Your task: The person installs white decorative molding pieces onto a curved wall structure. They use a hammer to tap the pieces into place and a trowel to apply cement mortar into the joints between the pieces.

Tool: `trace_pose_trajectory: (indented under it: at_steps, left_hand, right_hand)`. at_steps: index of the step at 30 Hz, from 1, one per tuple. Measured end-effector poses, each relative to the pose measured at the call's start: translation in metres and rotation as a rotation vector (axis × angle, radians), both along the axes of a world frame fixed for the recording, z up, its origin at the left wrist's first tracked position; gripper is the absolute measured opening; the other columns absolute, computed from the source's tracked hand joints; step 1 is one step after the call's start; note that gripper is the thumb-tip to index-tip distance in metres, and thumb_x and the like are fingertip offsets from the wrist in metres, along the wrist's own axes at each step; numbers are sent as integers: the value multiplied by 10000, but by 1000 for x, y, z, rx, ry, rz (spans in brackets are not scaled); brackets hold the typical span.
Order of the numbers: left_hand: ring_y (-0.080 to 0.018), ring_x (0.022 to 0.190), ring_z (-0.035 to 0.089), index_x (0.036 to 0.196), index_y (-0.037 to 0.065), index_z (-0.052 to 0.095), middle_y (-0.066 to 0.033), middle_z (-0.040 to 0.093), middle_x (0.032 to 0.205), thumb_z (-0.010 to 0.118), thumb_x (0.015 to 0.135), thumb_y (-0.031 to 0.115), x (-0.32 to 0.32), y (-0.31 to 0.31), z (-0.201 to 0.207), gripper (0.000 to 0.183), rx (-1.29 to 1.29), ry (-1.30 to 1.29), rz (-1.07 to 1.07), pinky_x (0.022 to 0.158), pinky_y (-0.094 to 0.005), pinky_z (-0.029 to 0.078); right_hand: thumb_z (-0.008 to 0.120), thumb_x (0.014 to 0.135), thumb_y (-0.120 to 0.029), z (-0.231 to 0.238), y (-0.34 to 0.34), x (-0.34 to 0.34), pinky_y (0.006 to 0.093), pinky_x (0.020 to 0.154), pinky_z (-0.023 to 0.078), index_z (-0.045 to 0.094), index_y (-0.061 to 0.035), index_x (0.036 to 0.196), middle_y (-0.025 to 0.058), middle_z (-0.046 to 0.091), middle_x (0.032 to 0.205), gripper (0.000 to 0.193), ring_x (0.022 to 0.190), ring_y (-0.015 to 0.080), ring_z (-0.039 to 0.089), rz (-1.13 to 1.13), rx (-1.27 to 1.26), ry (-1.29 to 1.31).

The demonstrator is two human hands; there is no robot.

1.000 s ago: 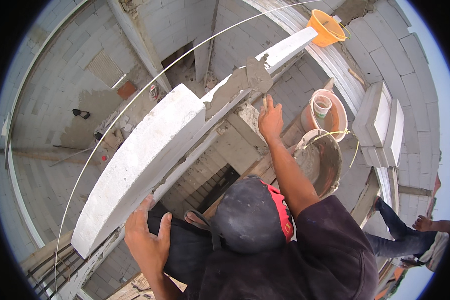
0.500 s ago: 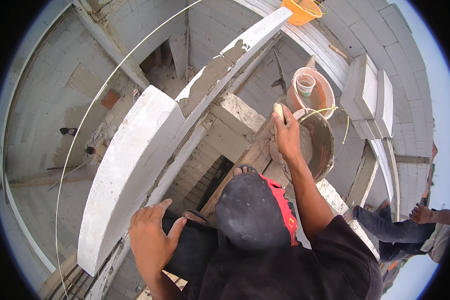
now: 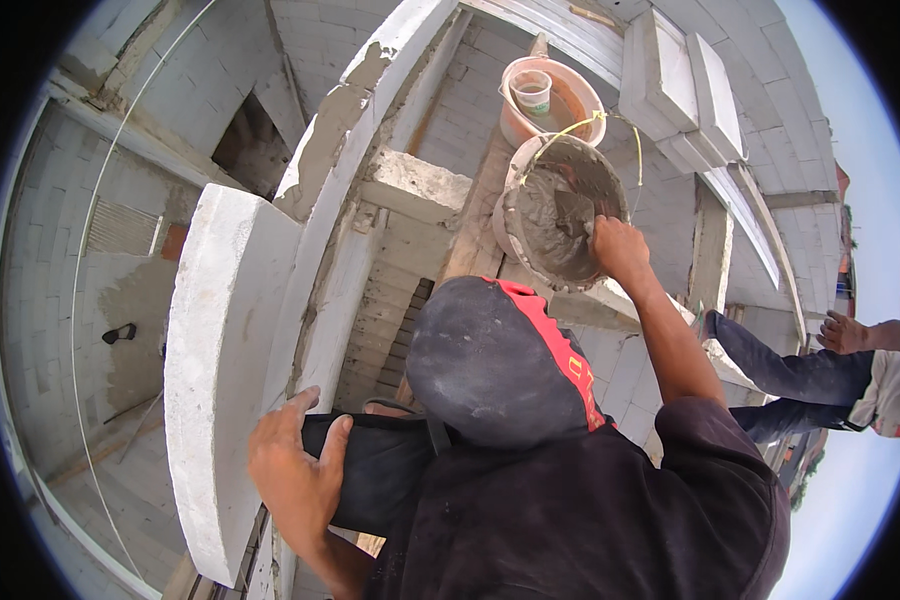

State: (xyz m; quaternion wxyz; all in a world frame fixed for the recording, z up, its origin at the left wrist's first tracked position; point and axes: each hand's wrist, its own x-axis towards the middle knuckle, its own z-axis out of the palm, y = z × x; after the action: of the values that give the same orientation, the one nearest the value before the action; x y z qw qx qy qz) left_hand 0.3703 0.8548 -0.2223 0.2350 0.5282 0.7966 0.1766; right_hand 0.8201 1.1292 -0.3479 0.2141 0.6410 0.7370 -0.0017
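My right hand (image 3: 621, 248) is closed at the near right rim of a bucket (image 3: 507, 222) filled with wet grey mortar (image 3: 548, 238). It grips a trowel (image 3: 574, 216); the blade is down in the mortar and the handle is hidden by my fingers. Fingers and thumb apart, my left hand (image 3: 298, 462) lies against my dark-trousered knee (image 3: 360, 470), holding nothing. Beside it stands a long white block (image 3: 205, 370) on the wall. Farther along the wall, grey mortar (image 3: 320, 150) coats the end and top of the lower course.
Behind the mortar bucket is a pinkish bucket (image 3: 513, 118) with a small cup (image 3: 532, 92) inside. White blocks (image 3: 670, 75) are stacked at the far right. A plank (image 3: 475, 225) spans an opening. Another person's legs (image 3: 800, 365) show at right. A thin cord (image 3: 88, 215) crosses the left.
My right hand has gone down into the mortar bucket with the trowel. The view has shifted, and my left hand stays by my knee.
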Motion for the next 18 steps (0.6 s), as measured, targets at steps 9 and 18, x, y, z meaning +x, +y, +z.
trace_pose_trajectory:
  at_steps: [9, 18]
  left_hand:
    - [-404, 1059, 691, 1188, 34, 758, -184, 763, 1078, 850, 847, 224, 4, 1, 3, 400, -13, -3, 76, 950, -475, 520]
    - [-397, 1050, 698, 1174, 42, 765, -181, 769, 1086, 856, 845, 243, 3, 9, -1, 396, -5, -14, 51, 947, -475, 516]
  right_hand:
    - [704, 973, -325, 34, -91, 24, 472, 830, 535, 691, 50, 1162, 287, 719, 955, 420, 864, 399, 712, -351, -88, 763]
    - [629, 1030, -299, 13, -113, 24, 473, 831, 526, 630, 65, 1229, 288, 704, 929, 415, 834, 379, 673, -360, 143, 830]
